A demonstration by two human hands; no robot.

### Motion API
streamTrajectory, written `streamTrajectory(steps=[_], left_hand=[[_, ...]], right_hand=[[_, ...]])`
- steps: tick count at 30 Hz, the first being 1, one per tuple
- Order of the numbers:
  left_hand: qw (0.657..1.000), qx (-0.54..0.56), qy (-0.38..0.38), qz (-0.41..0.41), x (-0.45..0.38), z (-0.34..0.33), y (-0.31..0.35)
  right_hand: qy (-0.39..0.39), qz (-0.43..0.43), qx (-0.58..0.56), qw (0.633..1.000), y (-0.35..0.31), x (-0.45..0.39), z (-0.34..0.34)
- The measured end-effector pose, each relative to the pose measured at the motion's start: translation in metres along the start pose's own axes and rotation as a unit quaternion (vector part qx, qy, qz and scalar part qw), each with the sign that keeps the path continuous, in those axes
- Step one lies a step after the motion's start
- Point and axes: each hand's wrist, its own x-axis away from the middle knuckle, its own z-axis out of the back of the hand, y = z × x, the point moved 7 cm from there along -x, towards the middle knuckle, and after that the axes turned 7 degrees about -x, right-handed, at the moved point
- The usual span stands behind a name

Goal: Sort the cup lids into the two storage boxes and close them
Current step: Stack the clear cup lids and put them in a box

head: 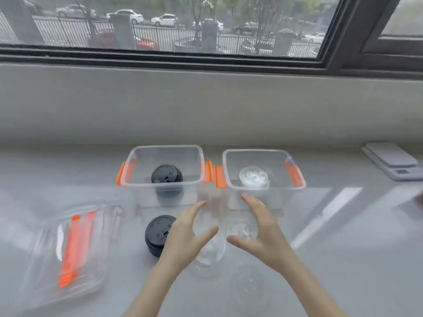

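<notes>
Two clear storage boxes with orange latches stand open side by side. The left box [137, 156] holds black cup lids [166, 177]. The right box [231, 179] holds clear lids [254, 177]. In front of the left box a stack of black lids [156, 234] rests on the table. Several clear lids [209, 255] lie between and below my hands, one [240, 229] just in front of the right box. My left hand [185, 234] hovers open beside the black stack. My right hand [263, 232] is open over the clear lids. Neither hand holds anything.
The boxes' clear covers with orange clips [71, 248] lie stacked at the front left. A grey kitchen scale [396, 163] sits at the back right. A grey wall and a window ledge rise behind the boxes.
</notes>
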Motion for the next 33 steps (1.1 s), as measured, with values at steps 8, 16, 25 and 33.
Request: streamTrajectory(steps=[8, 16, 25, 33], left_hand=[[0.993, 0.012, -0.046, 0.104, 0.034, -0.049, -0.048], [0.979, 0.117, -0.005, 0.169, 0.055, -0.056, -0.070], [0.783, 0.489, -0.108, 0.370, 0.063, -0.083, -0.084], [0.645, 0.647, -0.212, 0.346, 0.065, -0.084, -0.065]], right_hand=[[-0.082, -0.089, 0.148, 0.981, 0.062, 0.059, -0.045], [-0.120, -0.134, 0.229, 0.957, 0.089, 0.094, -0.058], [-0.044, -0.027, 0.080, 0.995, 0.026, 0.056, -0.062], [-0.091, 0.055, 0.057, 0.993, -0.010, 0.043, -0.102]])
